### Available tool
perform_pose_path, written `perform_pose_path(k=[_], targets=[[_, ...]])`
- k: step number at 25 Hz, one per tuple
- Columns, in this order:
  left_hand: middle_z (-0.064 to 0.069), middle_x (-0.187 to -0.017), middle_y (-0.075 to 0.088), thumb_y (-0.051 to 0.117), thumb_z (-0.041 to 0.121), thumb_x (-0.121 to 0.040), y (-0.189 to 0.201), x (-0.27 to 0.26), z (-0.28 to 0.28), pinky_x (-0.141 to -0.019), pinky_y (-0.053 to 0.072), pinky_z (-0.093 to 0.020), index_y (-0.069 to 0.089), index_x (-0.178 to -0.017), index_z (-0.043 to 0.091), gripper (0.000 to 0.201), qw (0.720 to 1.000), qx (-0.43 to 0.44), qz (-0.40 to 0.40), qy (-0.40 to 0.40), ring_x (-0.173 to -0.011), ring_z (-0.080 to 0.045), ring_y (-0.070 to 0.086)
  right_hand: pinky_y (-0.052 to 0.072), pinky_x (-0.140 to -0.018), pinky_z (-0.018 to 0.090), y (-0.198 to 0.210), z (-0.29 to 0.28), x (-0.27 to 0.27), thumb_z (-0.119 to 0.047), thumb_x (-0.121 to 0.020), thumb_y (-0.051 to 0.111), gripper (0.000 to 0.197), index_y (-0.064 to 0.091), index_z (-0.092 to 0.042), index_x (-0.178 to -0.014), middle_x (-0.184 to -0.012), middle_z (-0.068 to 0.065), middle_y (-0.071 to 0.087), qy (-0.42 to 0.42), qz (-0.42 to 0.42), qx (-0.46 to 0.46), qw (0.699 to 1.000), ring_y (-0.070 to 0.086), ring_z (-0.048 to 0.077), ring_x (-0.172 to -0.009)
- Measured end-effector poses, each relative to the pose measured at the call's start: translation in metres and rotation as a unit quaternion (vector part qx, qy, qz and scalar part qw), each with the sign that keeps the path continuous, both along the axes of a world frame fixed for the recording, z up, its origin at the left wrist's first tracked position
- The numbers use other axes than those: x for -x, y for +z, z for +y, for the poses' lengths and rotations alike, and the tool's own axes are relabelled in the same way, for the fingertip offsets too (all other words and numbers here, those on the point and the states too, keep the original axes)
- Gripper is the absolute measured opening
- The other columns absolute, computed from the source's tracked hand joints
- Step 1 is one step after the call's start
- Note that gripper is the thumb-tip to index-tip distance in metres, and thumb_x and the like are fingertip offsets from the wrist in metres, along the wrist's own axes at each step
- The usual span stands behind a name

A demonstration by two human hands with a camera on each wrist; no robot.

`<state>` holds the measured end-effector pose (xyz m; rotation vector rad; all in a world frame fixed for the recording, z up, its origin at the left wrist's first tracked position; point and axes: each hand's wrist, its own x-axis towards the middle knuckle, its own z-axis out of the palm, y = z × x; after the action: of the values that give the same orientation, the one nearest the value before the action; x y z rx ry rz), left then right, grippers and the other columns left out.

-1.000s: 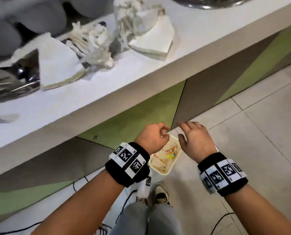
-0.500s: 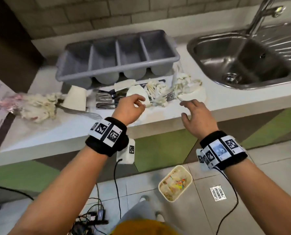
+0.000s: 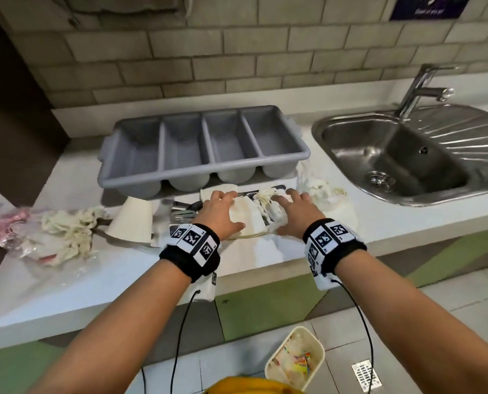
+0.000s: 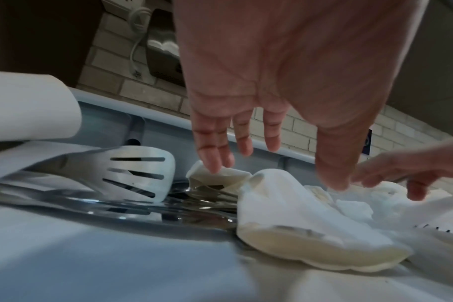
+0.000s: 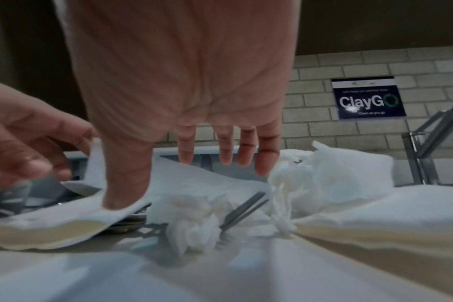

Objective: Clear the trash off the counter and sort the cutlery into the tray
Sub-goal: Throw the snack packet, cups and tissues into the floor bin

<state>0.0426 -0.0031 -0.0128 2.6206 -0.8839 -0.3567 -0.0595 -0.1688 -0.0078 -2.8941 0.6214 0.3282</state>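
A grey four-compartment cutlery tray [image 3: 203,146] stands empty at the back of the white counter [image 3: 251,257]. In front of it lie folded white paper napkins [image 3: 249,223], crumpled tissue [image 3: 265,194] and metal cutlery [image 3: 183,210], including a slotted spatula [image 4: 142,173] and forks [image 4: 210,196]. My left hand [image 3: 222,209] hovers over the napkins with spread fingers [image 4: 212,147]. My right hand [image 3: 289,213] is spread beside it; its thumb [image 5: 122,183] presses on a folded napkin [image 5: 65,226]. A metal handle [image 5: 243,208] lies in the tissue.
More crumpled tissue and clear plastic [image 3: 63,231] lie at the counter's left, beside a white paper piece [image 3: 132,220]. A steel sink [image 3: 393,160] with a faucet [image 3: 418,86] sits to the right. A cream trash bin [image 3: 293,362] holding waste stands on the floor below.
Both hands rose from the floor bin up to the counter and now reach forward over the napkins. The left hand's curled fingers have spread out.
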Motion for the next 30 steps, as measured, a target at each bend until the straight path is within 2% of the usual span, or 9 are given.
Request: perform_pose_path(k=[6, 8, 11, 14, 18, 21, 24, 27, 30], targets=[[-0.002, -0.143, 0.034, 0.077, 0.034, -0.064, -0.005, -0.018, -0.014, -0.101, 0.045, -0.039, 0.026, -0.142, 0.030, 0.093, 0.997, -0.051, 0.005, -0.057, -0.125, -0.027, 0.048, 0.036, -0.104, 0.052, -0.002, -0.001, -0.039, -0.042, -0.072, 0.071, 0.096, 0.005, -0.048, -0.143, -0.156, 0.010, 0.010, 0.008, 0.113, 0.044, 0.993, 0.022, 0.038, -0.137], [-0.001, -0.142, 0.035, 0.076, 0.032, -0.066, -0.008, -0.022, -0.016, -0.098, 0.048, -0.039, 0.025, -0.142, 0.030, 0.091, 0.995, -0.066, 0.004, -0.072, -0.123, -0.026, 0.051, 0.036, -0.104, 0.051, -0.003, -0.002, -0.045, -0.039, -0.077, 0.066, 0.086, 0.011, -0.050, -0.141, -0.152, 0.010, 0.023, 0.005, 0.127, 0.030, 0.991, 0.026, 0.037, -0.135], [-0.001, -0.142, 0.033, 0.077, 0.028, -0.066, -0.012, -0.024, -0.018, -0.097, 0.049, -0.038, 0.027, -0.142, 0.028, 0.090, 0.995, -0.056, 0.011, -0.085, -0.120, -0.025, 0.053, 0.043, -0.100, 0.044, -0.010, -0.007, -0.053, -0.024, -0.085, 0.060, 0.057, 0.038, -0.043, -0.134, -0.131, 0.009, 0.050, -0.016, 0.065, -0.040, 0.997, 0.043, 0.035, -0.125], [0.001, -0.144, 0.030, 0.078, 0.022, -0.068, -0.013, -0.026, -0.016, -0.101, 0.045, -0.036, 0.033, -0.140, 0.026, 0.086, 0.997, -0.018, 0.032, -0.074, -0.122, -0.024, 0.051, 0.049, -0.094, 0.038, -0.012, -0.010, -0.058, -0.004, -0.084, 0.052, 0.042, 0.057, -0.025, -0.120, -0.117, 0.014, 0.060, -0.027, -0.016, -0.068, 0.997, 0.056, 0.033, -0.112], [0.002, -0.138, 0.035, 0.079, 0.014, -0.068, -0.010, -0.028, -0.015, -0.101, 0.041, -0.030, 0.045, -0.132, 0.022, 0.072, 0.997, 0.037, 0.050, -0.055, -0.121, -0.021, 0.050, 0.045, -0.099, 0.044, -0.017, -0.009, -0.059, -0.010, -0.081, 0.060, 0.047, 0.053, -0.025, -0.125, -0.132, 0.010, 0.047, -0.036, -0.016, -0.056, 0.998, 0.046, 0.034, -0.119], [-0.001, -0.132, 0.044, 0.078, 0.013, -0.069, -0.007, -0.028, -0.014, -0.098, 0.039, -0.029, 0.046, -0.126, 0.020, 0.065, 0.996, 0.056, 0.057, -0.049, -0.120, -0.021, 0.049, 0.047, -0.097, 0.044, -0.023, -0.010, -0.063, -0.016, -0.079, 0.063, 0.051, 0.051, -0.032, -0.125, -0.124, 0.010, 0.055, -0.043, 0.003, -0.048, 0.998, 0.049, 0.034, -0.116], [-0.009, -0.114, 0.057, 0.070, 0.017, -0.078, -0.002, -0.031, -0.014, -0.094, 0.039, -0.029, 0.048, -0.122, 0.017, 0.050, 0.994, 0.073, 0.072, -0.036, -0.113, -0.026, 0.051, 0.052, -0.087, 0.036, -0.023, -0.012, -0.067, -0.009, -0.077, 0.063, 0.035, 0.061, -0.021, -0.110, -0.109, 0.013, 0.063, -0.063, -0.041, -0.083, 0.994, 0.060, 0.032, -0.101], [-0.005, -0.088, 0.054, 0.062, 0.021, -0.085, 0.002, -0.033, -0.011, -0.080, 0.039, -0.027, 0.051, -0.117, 0.015, 0.034, 0.991, 0.096, 0.090, -0.016, -0.099, -0.030, 0.057, 0.044, -0.073, 0.028, -0.019, -0.012, -0.066, -0.001, -0.080, 0.056, 0.018, 0.065, -0.011, -0.092, -0.099, 0.016, 0.063, -0.061, -0.078, -0.093, 0.991, 0.060, 0.029, -0.086], [-0.007, -0.096, 0.058, 0.061, 0.019, -0.086, 0.007, -0.037, -0.006, -0.079, 0.038, -0.024, 0.051, -0.115, 0.013, 0.032, 0.985, 0.131, 0.115, 0.007, -0.096, -0.028, 0.058, 0.043, -0.074, 0.030, -0.009, -0.010, -0.061, 0.005, -0.081, 0.050, 0.020, 0.057, -0.013, -0.076, -0.087, 0.011, 0.054, -0.071, -0.129, -0.107, 0.983, 0.058, 0.028, -0.084]])
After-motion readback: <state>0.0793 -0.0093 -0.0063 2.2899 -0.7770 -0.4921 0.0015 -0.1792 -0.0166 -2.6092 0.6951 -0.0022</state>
